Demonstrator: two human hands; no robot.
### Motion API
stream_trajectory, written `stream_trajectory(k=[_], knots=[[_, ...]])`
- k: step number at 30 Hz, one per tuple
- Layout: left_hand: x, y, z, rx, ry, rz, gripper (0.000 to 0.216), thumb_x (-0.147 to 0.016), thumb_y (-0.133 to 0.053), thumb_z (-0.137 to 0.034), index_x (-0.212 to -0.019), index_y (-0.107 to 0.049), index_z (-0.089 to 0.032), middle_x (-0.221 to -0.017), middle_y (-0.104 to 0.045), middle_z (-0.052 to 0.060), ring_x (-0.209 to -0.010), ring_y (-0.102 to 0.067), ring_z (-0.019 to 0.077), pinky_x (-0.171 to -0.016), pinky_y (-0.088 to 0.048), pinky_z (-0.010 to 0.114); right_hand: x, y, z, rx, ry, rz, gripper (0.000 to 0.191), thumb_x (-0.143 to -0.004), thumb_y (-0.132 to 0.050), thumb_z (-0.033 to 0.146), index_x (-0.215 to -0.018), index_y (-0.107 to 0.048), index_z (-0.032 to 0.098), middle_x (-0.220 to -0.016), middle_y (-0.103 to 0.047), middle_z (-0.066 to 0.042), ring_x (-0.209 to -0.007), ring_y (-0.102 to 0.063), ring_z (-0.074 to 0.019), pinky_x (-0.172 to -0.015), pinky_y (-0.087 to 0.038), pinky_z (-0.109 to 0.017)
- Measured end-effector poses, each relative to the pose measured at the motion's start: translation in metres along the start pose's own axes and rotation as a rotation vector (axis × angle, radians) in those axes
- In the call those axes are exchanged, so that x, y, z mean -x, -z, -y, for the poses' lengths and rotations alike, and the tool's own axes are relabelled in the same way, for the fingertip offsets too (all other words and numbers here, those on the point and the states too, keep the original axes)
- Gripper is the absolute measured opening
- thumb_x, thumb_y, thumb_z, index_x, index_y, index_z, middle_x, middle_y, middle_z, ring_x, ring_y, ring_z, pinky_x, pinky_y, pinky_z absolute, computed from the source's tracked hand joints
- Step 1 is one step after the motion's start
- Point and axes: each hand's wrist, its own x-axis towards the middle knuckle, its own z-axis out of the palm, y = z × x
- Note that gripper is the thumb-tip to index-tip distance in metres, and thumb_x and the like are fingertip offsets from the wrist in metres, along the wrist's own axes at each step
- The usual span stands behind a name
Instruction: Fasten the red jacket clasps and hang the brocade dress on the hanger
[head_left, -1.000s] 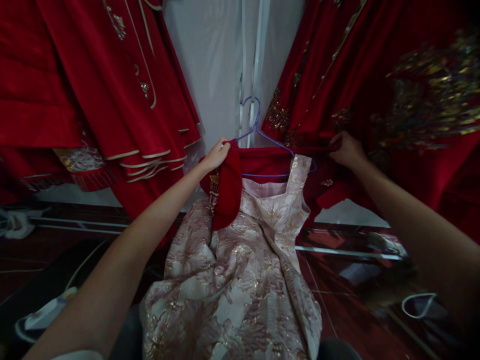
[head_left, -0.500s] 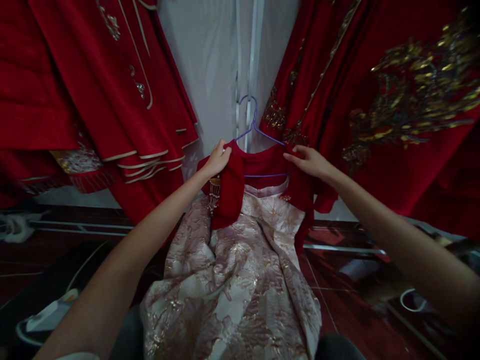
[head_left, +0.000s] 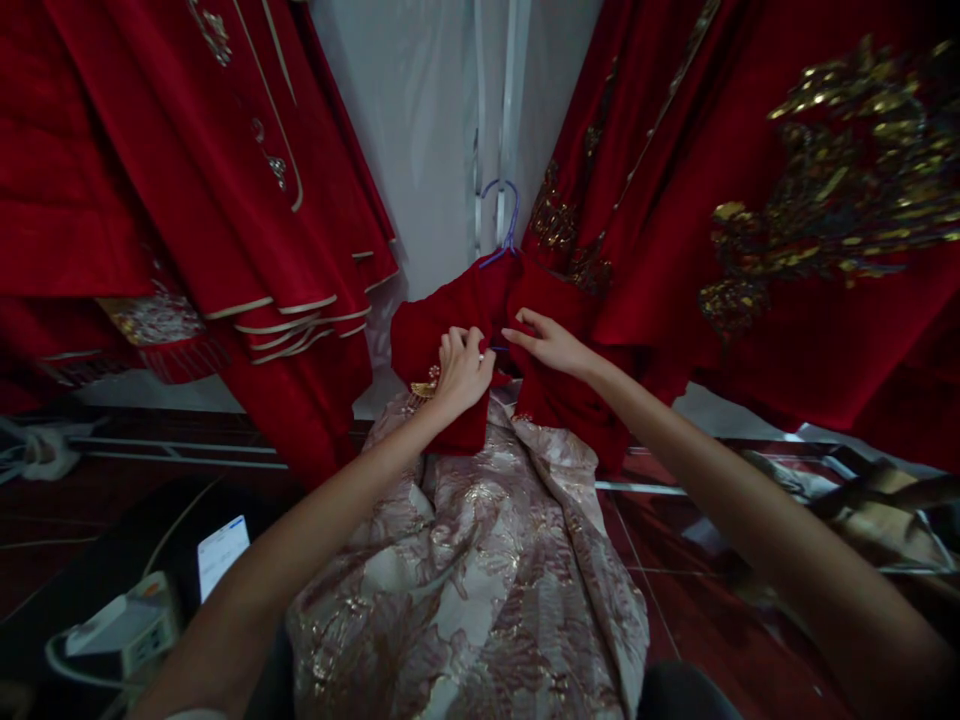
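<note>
Head view: the gold-trimmed red jacket (head_left: 431,325) drapes from the purple hanger (head_left: 516,215) over a shimmering brocade dress (head_left: 495,540)! Left hand (head_left: 465,370) curled, right hand (head_left: 551,343) opposite, front edges gaping below the hanger; grips unclear.

Red clothes (head_left: 172,170) with pale edging (head_left: 307,305) hang at left; more red clothes (head_left: 667,290) with gold sequins (head_left: 840,195) hang at right. A lit phone (head_left: 222,555) lies near a power strip (head_left: 152,628). The tiled floor (head_left: 649,610) is dark red.
</note>
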Motion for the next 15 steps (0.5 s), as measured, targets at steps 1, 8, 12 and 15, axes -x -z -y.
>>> stream_trajectory(k=[1, 8, 12, 15], knots=[[0.003, -0.004, -0.005, 0.068, 0.014, 0.023, 0.008, -0.084, -0.043, -0.024, -0.088, -0.047, -0.019, -0.098, -0.048, 0.012, -0.1, -0.047, 0.0271, -0.091, -0.035, 0.041, 0.001, -0.001, 0.0, -0.001, 0.008, -0.012, 0.036, -0.079, -0.054, 0.051, -0.069, -0.038, 0.021, -0.065, -0.036, 0.004, -0.062, -0.034, -0.0116, -0.061, -0.031, -0.025], [-0.009, -0.011, -0.009, 0.449, 0.063, 0.073, 0.008, -0.085, -0.044, -0.026, -0.078, -0.042, -0.021, -0.072, -0.047, -0.002, -0.07, -0.049, 0.0128, -0.073, -0.041, 0.025, 0.01, -0.016, -0.001, -0.229, -0.033, -0.124, 0.029, -0.077, -0.056, 0.046, -0.073, -0.041, 0.022, -0.069, -0.046, 0.003, -0.066, -0.045, -0.0125, -0.063, -0.038, -0.026], [-0.005, -0.008, -0.004, 0.715, 0.201, 0.167, 0.017, -0.087, -0.04, -0.035, -0.081, -0.047, -0.021, -0.072, -0.052, -0.001, -0.066, -0.051, 0.0111, -0.062, -0.042, 0.022, 0.013, -0.023, -0.006, -0.379, -0.125, -0.119, 0.03, -0.069, -0.065, 0.041, -0.077, -0.043, 0.022, -0.072, -0.054, 0.003, -0.066, -0.052, -0.0126, -0.064, -0.043, -0.027], [-0.001, -0.005, -0.003, 0.888, 0.309, 0.232, 0.019, -0.087, -0.037, -0.031, -0.087, -0.052, -0.019, -0.079, -0.057, 0.002, -0.067, -0.055, 0.0108, -0.057, -0.044, 0.021, 0.018, -0.021, -0.01, -0.47, -0.18, -0.099, 0.022, -0.071, -0.061, 0.036, -0.082, -0.05, 0.021, -0.073, -0.057, 0.001, -0.069, -0.056, -0.0127, -0.069, -0.046, -0.029]])
